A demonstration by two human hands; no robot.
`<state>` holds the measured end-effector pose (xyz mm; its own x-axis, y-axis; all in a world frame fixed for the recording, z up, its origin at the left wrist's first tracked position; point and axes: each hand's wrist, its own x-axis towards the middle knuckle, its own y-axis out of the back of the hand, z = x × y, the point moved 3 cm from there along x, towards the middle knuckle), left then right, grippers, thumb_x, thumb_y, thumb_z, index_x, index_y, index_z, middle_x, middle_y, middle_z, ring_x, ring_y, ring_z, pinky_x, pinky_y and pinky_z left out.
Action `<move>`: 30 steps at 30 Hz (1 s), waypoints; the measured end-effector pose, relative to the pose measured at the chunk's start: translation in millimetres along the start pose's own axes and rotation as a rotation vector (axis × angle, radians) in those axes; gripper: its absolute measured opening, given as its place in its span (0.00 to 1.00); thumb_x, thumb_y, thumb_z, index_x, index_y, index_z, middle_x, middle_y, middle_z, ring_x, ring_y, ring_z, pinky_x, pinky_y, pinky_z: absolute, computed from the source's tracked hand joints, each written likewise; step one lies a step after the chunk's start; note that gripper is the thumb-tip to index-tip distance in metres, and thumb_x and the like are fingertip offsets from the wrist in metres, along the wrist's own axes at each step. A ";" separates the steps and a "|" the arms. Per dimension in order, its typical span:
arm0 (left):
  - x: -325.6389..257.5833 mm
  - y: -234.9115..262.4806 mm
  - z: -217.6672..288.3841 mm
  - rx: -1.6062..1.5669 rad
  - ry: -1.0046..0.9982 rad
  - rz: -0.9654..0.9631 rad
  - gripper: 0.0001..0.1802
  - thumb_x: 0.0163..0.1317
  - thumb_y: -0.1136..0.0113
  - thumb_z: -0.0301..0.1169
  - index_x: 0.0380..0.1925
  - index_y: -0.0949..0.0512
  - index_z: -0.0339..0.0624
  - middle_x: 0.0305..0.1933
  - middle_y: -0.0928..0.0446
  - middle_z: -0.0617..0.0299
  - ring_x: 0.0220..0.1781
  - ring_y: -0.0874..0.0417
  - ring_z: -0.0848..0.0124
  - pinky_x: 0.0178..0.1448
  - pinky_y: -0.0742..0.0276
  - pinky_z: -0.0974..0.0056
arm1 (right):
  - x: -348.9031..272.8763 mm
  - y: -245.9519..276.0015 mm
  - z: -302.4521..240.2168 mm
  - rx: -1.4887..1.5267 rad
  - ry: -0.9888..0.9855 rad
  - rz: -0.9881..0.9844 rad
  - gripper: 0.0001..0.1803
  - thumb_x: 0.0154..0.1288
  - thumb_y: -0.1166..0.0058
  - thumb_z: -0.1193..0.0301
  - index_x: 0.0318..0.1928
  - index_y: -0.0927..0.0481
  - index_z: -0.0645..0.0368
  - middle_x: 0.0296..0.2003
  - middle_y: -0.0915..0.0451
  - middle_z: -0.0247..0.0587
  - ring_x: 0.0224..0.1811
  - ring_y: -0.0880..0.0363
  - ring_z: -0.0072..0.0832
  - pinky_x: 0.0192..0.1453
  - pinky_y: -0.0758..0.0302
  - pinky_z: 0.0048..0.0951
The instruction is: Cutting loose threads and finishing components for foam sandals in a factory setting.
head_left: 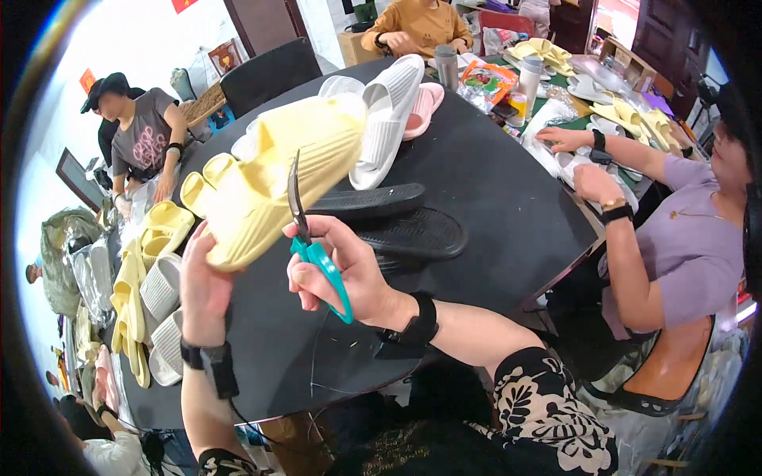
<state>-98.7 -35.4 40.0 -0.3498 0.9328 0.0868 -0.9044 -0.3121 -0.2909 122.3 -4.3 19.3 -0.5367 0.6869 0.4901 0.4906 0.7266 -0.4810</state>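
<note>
Raised right hand (345, 274) grips teal scissors (317, 255) blade-up, while left hand (205, 282) holds a tilted yellow slipper (274, 198).

no legible text, pink shirt print (145, 151) perhaps lettering

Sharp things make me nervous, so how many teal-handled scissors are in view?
1: the teal-handled scissors in the camera wearer's right hand, blades pointing up. Others may be hidden.

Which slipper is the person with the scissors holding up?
The yellow slipper in the left hand, behind the scissors. It's up above the table; the black slippers and the yellow slippers at far left are in neither hand.
</note>
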 end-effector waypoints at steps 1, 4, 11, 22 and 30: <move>6.9 -21.8 -6.0 -0.025 0.022 0.042 0.24 0.62 0.51 0.30 0.59 0.38 0.38 0.52 0.26 0.56 0.45 0.20 0.66 0.41 0.22 0.62 | 0.3 2.6 0.3 -0.005 -0.002 0.001 0.21 0.64 0.51 0.77 0.56 0.38 0.62 0.27 0.25 0.41 0.21 0.26 0.19 0.24 0.27 0.20; 33.2 -68.6 -23.4 -0.044 0.063 -0.032 0.25 0.62 0.49 0.28 0.59 0.39 0.36 0.50 0.26 0.54 0.44 0.21 0.66 0.47 0.22 0.62 | 2.2 5.6 -5.0 0.028 0.072 0.023 0.22 0.63 0.49 0.76 0.56 0.38 0.62 0.27 0.24 0.43 0.20 0.26 0.22 0.24 0.27 0.21; 37.3 -132.3 -46.8 -0.049 0.054 -0.203 0.32 0.64 0.47 0.29 0.66 0.46 0.43 0.55 0.31 0.54 0.47 0.22 0.68 0.53 0.26 0.66 | 7.4 8.5 -6.1 -0.101 0.101 0.112 0.24 0.64 0.48 0.61 0.54 0.36 0.63 0.24 0.26 0.43 0.16 0.29 0.25 0.22 0.30 0.23; -42.4 43.3 12.2 0.931 -0.339 0.139 0.15 0.60 0.46 0.23 0.48 0.25 0.38 0.40 0.23 0.64 0.42 0.24 0.78 0.46 0.27 0.72 | 8.3 7.2 17.7 -0.128 -0.086 0.074 0.21 0.66 0.50 0.68 0.55 0.36 0.64 0.24 0.26 0.44 0.16 0.28 0.24 0.19 0.30 0.22; -98.6 249.7 45.5 1.062 -0.159 0.721 0.19 0.61 0.43 0.35 0.47 0.27 0.32 0.34 0.24 0.58 0.33 0.23 0.72 0.35 0.26 0.67 | 5.1 2.9 36.0 -0.235 -0.210 0.018 0.20 0.65 0.49 0.68 0.54 0.34 0.64 0.23 0.26 0.42 0.15 0.30 0.22 0.18 0.31 0.22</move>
<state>-301.2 -213.5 2.2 -0.7959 0.4861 0.3608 -0.2249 -0.7908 0.5692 96.3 0.6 -5.8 -0.6445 0.6986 0.3107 0.6332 0.7155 -0.2952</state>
